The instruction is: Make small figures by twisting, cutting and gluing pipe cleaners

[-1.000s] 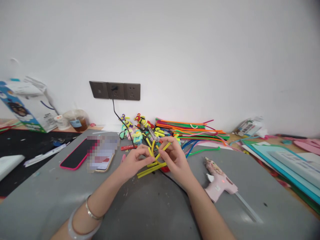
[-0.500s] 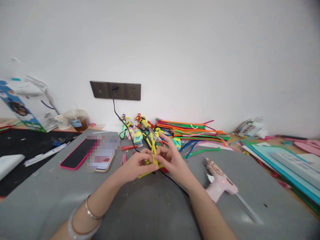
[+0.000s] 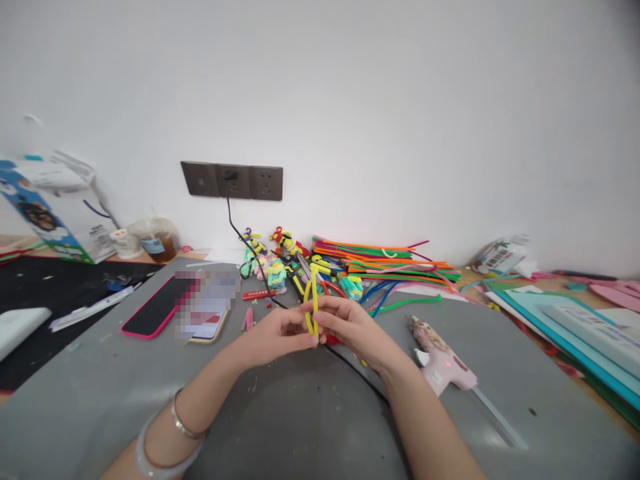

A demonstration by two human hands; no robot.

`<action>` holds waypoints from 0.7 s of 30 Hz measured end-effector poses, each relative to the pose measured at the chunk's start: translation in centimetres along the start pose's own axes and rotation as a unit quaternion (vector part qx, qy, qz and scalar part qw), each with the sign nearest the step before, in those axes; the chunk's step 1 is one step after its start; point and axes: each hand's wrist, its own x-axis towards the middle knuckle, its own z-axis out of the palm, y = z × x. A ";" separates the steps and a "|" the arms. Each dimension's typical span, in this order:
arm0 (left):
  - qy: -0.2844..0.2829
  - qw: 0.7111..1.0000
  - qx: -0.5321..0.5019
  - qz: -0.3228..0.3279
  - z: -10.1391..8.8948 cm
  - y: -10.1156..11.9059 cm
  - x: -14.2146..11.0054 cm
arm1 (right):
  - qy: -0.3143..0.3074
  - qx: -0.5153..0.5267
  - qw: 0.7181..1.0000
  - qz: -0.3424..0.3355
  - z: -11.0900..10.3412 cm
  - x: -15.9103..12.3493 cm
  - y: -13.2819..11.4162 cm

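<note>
A yellow pipe cleaner [image 3: 315, 297] stands bent between my hands, its upper part rising above the fingertips in a narrow loop. My left hand [image 3: 280, 333] pinches it low down from the left, thumb and fingers closed. From the right, my right hand [image 3: 350, 327] grips the same strands with thumb and fingers. The fingers hide part of the bend. Just beyond lie pliers [image 3: 296, 283] and a heap of small pipe-cleaner figures [image 3: 275, 273]. Something red lies partly hidden beneath my right hand.
A pink glue gun [image 3: 443, 363] with a clear glue stick lies on the right. Bundled coloured pipe cleaners [image 3: 380, 257] rest against the wall. Two phones, one a pink-edged phone [image 3: 159, 308], lie left. A black cord [image 3: 357, 370] runs from the socket [image 3: 233, 180] beneath my hands.
The yellow strands have gone from crossed and splayed to a narrower upright loop. My right hand's raised index finger has come down onto them, and the low yellow end at left no longer shows.
</note>
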 end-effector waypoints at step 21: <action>0.141 0.987 0.043 0.067 0.0 -0.5 0.6 | 0.056 -0.059 0.994 -0.078 -0.3 0.5 0.2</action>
